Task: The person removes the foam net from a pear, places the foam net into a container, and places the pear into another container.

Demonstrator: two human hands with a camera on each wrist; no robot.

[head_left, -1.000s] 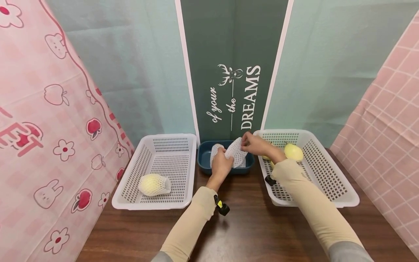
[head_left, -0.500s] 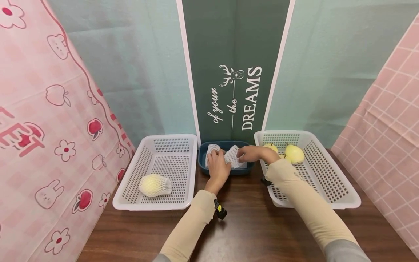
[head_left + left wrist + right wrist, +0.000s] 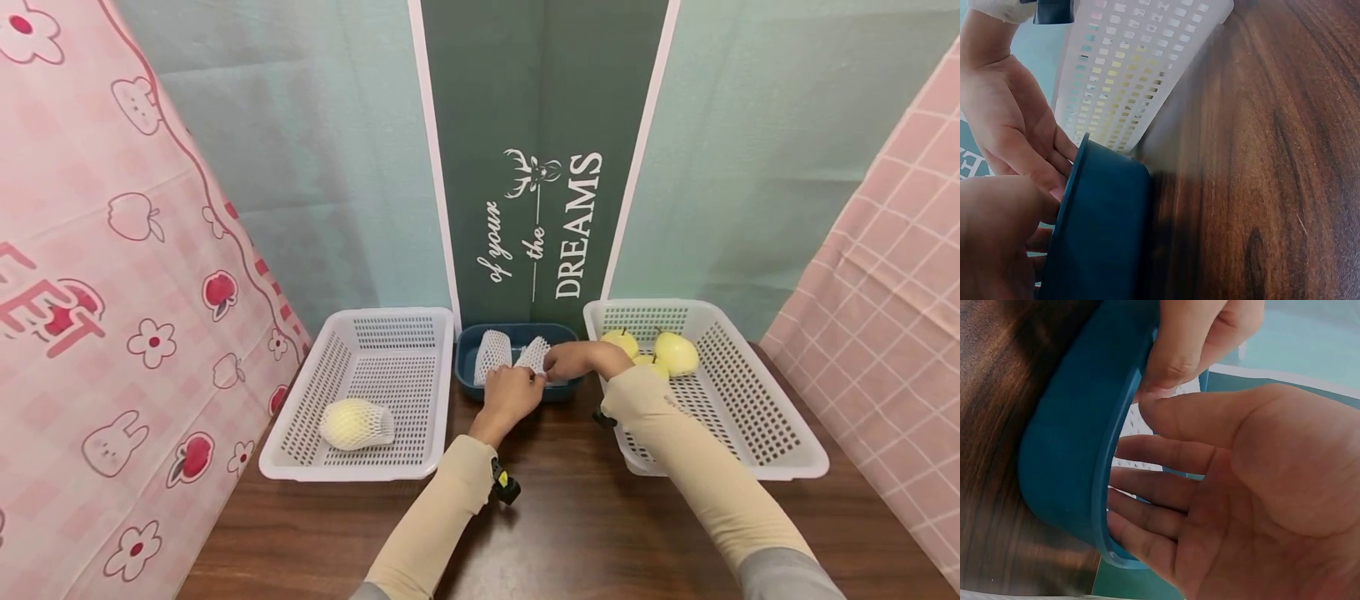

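My left hand [image 3: 513, 393] is at the near rim of a small blue basin [image 3: 467, 379], its fingertips pinching the near end of a white foam net sleeve [image 3: 534, 354]. From the right, my right hand [image 3: 576, 360] reaches over the basin and holds the same sleeve's right side. In the right wrist view my thumb tips nearly meet, and the right fingers [image 3: 1160, 487] extend inside the basin against white netting. A second foam net sleeve [image 3: 492, 354] lies in the basin's left part. The pinched edge is mostly hidden behind the fingers and rim.
At left, a white perforated basket [image 3: 390, 358] holds one yellow-green fruit in a foam net [image 3: 354, 425]. Another white basket [image 3: 750, 400] at right holds several bare yellow-green pears [image 3: 677, 353]. All stand on a dark wooden table [image 3: 570, 517] before hanging cloths.
The foam net sleeve, earlier raised between both hands, is now down in the basin. My left hand has slid toward the near rim, and my right hand has lowered.
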